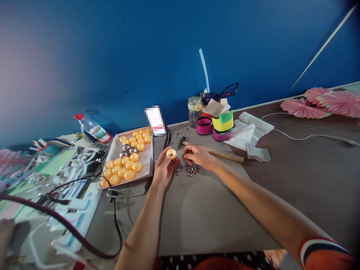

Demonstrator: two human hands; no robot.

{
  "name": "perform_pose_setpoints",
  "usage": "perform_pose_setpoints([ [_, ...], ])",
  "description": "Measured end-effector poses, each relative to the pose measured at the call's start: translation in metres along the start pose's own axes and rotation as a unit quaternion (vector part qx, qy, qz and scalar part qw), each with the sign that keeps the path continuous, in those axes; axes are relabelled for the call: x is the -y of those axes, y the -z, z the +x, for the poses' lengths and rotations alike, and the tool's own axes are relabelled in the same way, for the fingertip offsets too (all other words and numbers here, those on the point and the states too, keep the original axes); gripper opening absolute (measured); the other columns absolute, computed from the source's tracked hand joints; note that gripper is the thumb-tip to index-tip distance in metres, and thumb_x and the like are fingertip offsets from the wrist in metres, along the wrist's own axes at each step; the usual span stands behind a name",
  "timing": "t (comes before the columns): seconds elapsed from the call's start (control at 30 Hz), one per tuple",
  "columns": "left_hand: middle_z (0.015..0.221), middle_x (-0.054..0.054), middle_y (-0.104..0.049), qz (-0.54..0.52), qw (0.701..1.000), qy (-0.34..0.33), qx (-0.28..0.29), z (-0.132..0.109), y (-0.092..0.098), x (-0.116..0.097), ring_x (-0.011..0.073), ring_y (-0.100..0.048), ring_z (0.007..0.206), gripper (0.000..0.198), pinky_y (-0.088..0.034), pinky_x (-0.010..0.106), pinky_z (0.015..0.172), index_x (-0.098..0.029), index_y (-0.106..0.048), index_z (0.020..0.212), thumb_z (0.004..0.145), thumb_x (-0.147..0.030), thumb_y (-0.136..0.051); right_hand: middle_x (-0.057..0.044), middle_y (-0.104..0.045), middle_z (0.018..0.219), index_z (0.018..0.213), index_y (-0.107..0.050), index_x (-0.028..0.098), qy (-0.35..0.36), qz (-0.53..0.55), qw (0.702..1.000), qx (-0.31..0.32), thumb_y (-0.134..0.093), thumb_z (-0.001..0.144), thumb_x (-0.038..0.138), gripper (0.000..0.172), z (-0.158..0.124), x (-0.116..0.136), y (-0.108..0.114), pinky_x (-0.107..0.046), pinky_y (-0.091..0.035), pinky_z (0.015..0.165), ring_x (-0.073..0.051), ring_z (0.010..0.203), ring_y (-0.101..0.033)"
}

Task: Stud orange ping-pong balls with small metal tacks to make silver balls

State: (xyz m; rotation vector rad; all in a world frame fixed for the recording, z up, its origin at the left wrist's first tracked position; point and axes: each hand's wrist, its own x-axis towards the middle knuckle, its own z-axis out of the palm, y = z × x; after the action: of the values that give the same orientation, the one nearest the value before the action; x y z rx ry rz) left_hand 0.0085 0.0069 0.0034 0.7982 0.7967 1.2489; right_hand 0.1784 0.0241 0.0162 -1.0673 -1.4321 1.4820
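Note:
In my left hand (162,171) I hold a yellow-orange round dome (172,152), gripped between thumb and fingers, with a small dark mark or piece on it by the thumb. My right hand (196,155) is close beside it on the right, its thumb and fingertips pinched together; whatever they hold is too small to make out. Just below my hands lies a pile of small shiny metal pieces (192,170), with a few loose ones to its left. A white tray (146,170) left of my hands holds many more yellow domes (129,175) and several silver ones (132,150).
Behind my right hand lies a hammer (225,154) with a wooden handle. Farther back stand a glass jar (194,112), a pink roll (204,125) and a yellow-green fabric box (223,122). A bottle (97,131), cables and clutter fill the left; pink paper fans (306,108) lie far right.

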Motion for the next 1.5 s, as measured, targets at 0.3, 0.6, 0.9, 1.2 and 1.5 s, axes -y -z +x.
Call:
perform_pose_setpoints([
  [0.3,0.095,0.002,-0.066,-0.003,1.000,0.002,-0.009,0.000,-0.002,0.000,0.0116,-0.064,0.071,0.044,-0.050,0.028,0.073,-0.022,-0.059,0.110,0.069,-0.031,-0.073,0.002,-0.061,0.063,0.083,-0.058,0.018,-0.031,-0.044,0.998,0.045,-0.057,0.069,0.021,0.014,0.002,-0.003,0.007,-0.023,-0.032,0.045,-0.007,0.043,-0.044],
  [0.6,0.094,0.003,-0.065,0.001,1.000,0.001,0.011,0.001,0.002,0.006,0.0135,-0.064,0.078,0.042,-0.049,0.031,0.079,-0.020,-0.058,0.112,0.073,-0.031,-0.070,0.004,-0.054,0.065,0.076,-0.053,0.018,0.055,0.038,0.998,0.005,-0.055,0.075,0.028,0.011,-0.002,0.003,-0.012,-0.022,-0.035,0.051,-0.007,0.049,-0.044],
  [0.9,0.096,0.001,-0.065,0.003,1.000,-0.018,0.005,0.001,0.001,0.009,0.0135,-0.062,0.083,0.042,-0.048,0.031,0.083,-0.021,-0.061,0.108,0.068,-0.027,-0.074,0.005,-0.049,0.060,0.076,-0.052,0.018,0.050,0.001,0.999,-0.021,-0.053,0.075,0.028,0.010,-0.002,0.000,-0.017,-0.024,-0.034,0.051,-0.009,0.050,-0.044],
  [1.2,0.096,0.002,-0.065,0.027,0.999,-0.034,0.019,0.002,0.002,0.011,0.0143,-0.062,0.083,0.039,-0.048,0.034,0.084,-0.021,-0.063,0.106,0.070,-0.028,-0.072,0.004,-0.052,0.059,0.075,-0.051,0.018,0.047,0.005,0.999,-0.022,-0.053,0.074,0.029,0.011,0.000,-0.005,-0.017,-0.023,-0.035,0.050,-0.009,0.048,-0.046],
  [1.5,0.097,0.004,-0.064,0.074,0.996,-0.054,0.012,0.001,0.001,0.016,0.0144,-0.061,0.080,0.042,-0.050,0.033,0.080,-0.019,-0.063,0.107,0.068,-0.032,-0.074,0.005,-0.058,0.059,0.075,-0.046,0.019,0.014,0.039,0.999,-0.027,-0.055,0.072,0.022,0.011,-0.001,-0.007,-0.014,-0.021,-0.035,0.047,-0.007,0.044,-0.049],
])
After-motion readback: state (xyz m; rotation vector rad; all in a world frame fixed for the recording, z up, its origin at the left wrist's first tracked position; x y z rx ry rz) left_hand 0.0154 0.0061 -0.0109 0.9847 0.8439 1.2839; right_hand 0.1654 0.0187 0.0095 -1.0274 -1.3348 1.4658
